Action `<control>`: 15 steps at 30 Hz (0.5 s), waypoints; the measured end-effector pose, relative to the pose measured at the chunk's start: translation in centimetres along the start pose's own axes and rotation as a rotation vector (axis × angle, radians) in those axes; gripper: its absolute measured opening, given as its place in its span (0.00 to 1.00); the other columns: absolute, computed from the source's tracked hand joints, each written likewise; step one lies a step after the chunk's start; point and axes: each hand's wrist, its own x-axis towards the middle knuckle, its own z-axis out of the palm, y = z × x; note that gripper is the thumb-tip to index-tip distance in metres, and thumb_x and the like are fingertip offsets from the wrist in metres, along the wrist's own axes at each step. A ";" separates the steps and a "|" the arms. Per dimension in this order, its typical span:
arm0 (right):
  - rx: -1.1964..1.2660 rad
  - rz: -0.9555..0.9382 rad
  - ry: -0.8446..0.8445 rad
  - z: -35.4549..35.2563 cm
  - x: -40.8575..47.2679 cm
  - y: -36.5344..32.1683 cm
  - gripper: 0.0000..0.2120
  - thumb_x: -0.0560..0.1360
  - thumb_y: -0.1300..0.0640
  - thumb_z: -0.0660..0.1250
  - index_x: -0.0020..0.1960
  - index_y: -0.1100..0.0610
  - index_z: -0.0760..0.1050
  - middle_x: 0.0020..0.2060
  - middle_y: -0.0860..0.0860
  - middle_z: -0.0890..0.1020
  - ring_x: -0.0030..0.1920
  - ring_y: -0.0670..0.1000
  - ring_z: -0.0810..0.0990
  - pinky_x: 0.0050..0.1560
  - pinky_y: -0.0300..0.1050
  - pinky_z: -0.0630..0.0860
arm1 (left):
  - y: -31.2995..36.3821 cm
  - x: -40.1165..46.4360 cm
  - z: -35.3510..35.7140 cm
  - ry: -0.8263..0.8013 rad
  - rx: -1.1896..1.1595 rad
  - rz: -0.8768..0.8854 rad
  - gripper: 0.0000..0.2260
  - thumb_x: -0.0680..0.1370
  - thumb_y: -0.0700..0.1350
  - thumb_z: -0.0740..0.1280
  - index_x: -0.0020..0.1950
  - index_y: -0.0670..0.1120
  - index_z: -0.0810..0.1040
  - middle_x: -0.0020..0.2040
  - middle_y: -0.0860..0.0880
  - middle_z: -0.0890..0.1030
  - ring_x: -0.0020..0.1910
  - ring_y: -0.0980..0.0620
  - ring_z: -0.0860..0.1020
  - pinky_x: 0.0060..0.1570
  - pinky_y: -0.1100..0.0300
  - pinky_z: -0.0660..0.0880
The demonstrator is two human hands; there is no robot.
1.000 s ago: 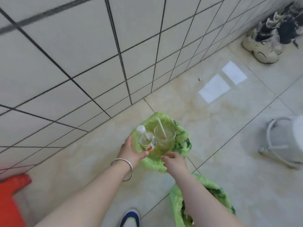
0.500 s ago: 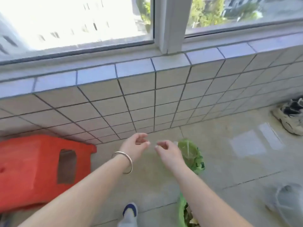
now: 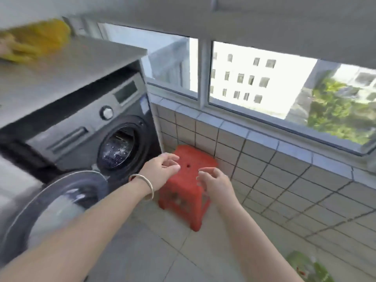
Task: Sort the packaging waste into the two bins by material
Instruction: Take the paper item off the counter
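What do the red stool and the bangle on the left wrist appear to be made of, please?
The red stool looks like moulded plastic with a slightly glossy finish: one uniform colour, rounded edges, a hole in the seat and cut-out side panels. The bangle looks like polished metal, perhaps silver: thin, pale and shiny, though motion blur leaves that open.

Bright daylight through window (image 3: 254, 82); motion blur, wide-angle edge distortion.

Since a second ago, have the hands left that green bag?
Yes. Both hands, empty, now hover by the red stool; the green bag lies far right.
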 end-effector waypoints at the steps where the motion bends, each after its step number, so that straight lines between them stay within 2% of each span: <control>1: -0.024 -0.033 -0.031 2.2 -0.2 -1.1 0.04 0.72 0.57 0.65 0.43 0.50 0.77 0.40 0.51 0.83 0.41 0.51 0.82 0.44 0.48 0.78 | -1.0 -0.4 -2.4 0.038 -0.015 -0.007 0.08 0.74 0.46 0.67 0.51 0.56 0.76 0.45 0.56 0.80 0.46 0.54 0.78 0.51 0.57 0.75; 4: -0.074 -0.110 -0.107 9.5 -0.8 -3.9 0.05 0.73 0.58 0.64 0.42 0.50 0.77 0.35 0.48 0.81 0.29 0.40 0.78 0.30 0.33 0.72 | -4.6 -2.3 -9.8 0.167 -0.076 -0.045 0.07 0.74 0.45 0.67 0.50 0.56 0.76 0.47 0.54 0.81 0.48 0.53 0.78 0.54 0.53 0.76; 5: -0.082 -0.110 -0.142 12.3 -1.2 -4.6 0.06 0.73 0.59 0.64 0.41 0.50 0.77 0.36 0.48 0.81 0.28 0.40 0.78 0.30 0.33 0.72 | -6.0 -3.3 -12.3 0.210 -0.086 -0.067 0.07 0.74 0.46 0.67 0.50 0.56 0.76 0.47 0.55 0.81 0.49 0.52 0.78 0.54 0.53 0.76; 7: -0.084 -0.098 -0.211 17.3 -1.9 -5.6 0.06 0.73 0.59 0.63 0.41 0.50 0.76 0.39 0.50 0.82 0.34 0.44 0.79 0.34 0.38 0.73 | -8.4 -5.0 -16.7 0.284 -0.089 -0.093 0.08 0.74 0.47 0.67 0.52 0.55 0.77 0.45 0.58 0.80 0.50 0.53 0.78 0.55 0.54 0.75; 10: -0.099 -0.110 -0.302 24.3 -2.4 -7.5 0.05 0.75 0.57 0.63 0.42 0.50 0.76 0.39 0.49 0.81 0.38 0.47 0.79 0.39 0.40 0.75 | -11.0 -6.6 -22.2 0.397 -0.139 -0.126 0.08 0.74 0.45 0.66 0.52 0.53 0.77 0.43 0.57 0.79 0.49 0.53 0.78 0.55 0.56 0.74; 15: -0.182 -0.220 -0.429 33.5 -1.8 -10.8 0.06 0.73 0.57 0.62 0.41 0.47 0.76 0.39 0.47 0.82 0.38 0.44 0.80 0.36 0.38 0.76 | -14.4 -7.5 -29.8 0.519 -0.142 -0.195 0.10 0.75 0.43 0.66 0.55 0.50 0.77 0.47 0.53 0.80 0.49 0.54 0.77 0.54 0.56 0.74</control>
